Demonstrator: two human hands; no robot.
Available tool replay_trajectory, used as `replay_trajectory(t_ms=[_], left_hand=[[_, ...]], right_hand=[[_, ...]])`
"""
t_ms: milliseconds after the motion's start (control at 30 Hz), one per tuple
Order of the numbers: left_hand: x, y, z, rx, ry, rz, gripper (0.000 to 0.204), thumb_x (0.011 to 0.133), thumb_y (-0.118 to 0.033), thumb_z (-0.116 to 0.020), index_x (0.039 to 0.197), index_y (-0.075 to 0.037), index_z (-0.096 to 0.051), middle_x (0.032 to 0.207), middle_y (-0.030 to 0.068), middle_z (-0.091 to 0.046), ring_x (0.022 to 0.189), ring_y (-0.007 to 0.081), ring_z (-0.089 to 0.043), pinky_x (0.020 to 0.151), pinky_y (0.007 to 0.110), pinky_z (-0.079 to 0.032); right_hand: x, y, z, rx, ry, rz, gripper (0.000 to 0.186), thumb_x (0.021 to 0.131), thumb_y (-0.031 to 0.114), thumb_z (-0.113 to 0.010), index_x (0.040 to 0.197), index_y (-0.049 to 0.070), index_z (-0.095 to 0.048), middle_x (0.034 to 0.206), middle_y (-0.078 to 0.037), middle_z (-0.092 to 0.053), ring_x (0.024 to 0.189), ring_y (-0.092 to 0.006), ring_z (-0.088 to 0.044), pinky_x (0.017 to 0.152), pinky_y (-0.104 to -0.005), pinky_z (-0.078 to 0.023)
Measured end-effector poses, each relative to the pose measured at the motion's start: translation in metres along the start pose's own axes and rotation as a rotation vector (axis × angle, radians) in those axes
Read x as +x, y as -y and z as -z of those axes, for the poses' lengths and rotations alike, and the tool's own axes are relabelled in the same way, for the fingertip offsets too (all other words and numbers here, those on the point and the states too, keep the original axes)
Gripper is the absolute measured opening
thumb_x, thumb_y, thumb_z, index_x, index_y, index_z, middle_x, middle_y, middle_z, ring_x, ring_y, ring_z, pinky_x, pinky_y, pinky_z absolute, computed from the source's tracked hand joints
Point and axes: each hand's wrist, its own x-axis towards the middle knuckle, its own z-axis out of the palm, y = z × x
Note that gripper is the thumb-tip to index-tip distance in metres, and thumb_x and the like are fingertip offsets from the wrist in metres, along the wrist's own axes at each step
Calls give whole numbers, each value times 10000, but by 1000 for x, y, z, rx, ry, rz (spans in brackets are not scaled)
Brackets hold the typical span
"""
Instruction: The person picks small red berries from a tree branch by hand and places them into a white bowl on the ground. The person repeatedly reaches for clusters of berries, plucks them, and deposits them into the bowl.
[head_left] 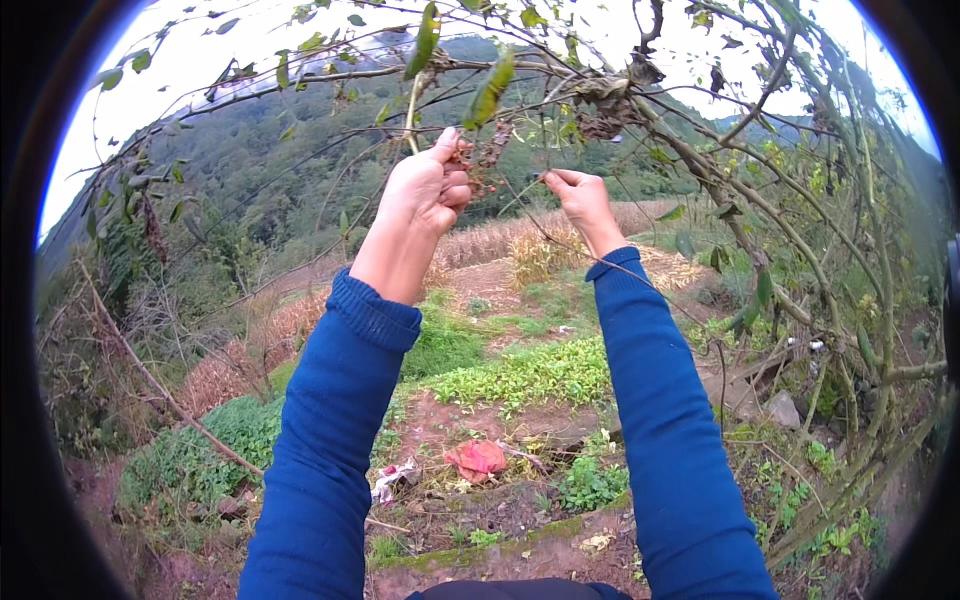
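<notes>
Both my arms reach up in blue sleeves toward a branch [340, 76] that arches overhead. My left hand [428, 192] is closed, its fingers curled round a sprig of small red berries, some of which [490, 187] show beside the fingers. A pale stem [411, 115] rises just above that hand. To its right, my right hand [582, 203] pinches thumb and forefinger at what looks like a thin twig. Green leaves [490, 90] and shrivelled brown leaves [603, 100] hang above the hands.
Tangled branches [790, 215] crowd the right side. Below lie a red cloth or bag [476, 459], a whitish crumpled scrap [397, 480] and a mossy ledge [500, 548]. Beyond are a leafy green plot [530, 378], dry stalks [540, 255] and a wooded hill [270, 150].
</notes>
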Motion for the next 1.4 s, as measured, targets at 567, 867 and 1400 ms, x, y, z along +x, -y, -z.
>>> replay_trajectory(t_ms=[567,867,1400], left_hand=[[-61,72,67,-867,-63,161,214,918,-221,-477,799,-44,-484,640,0,-373,549,88,-333,411,205,-272],[-9,97,52,-716,-128,237,174,924,-153,-424,849,-15,-498,726,76,-505,559,119,-430,393,194,-304],[50,15,31,-763,356,227,525,872,-512,-440,903,3,-539,659,32,-428,471,88,-330,339,203,-200]], right_hand=[[-2,2,0,6,-10,-12,191,817,154,-636,930,4,-677,823,-19,-663,731,-60,-554,680,-212,-436],[-4,6,8,8,35,-10,177,836,152,-625,921,5,-677,710,62,-566,603,-22,-404,525,-183,-307],[-6,13,19,-26,65,-56,225,821,166,-637,954,-14,-662,871,-37,-663,774,-71,-568,714,-214,-440]])
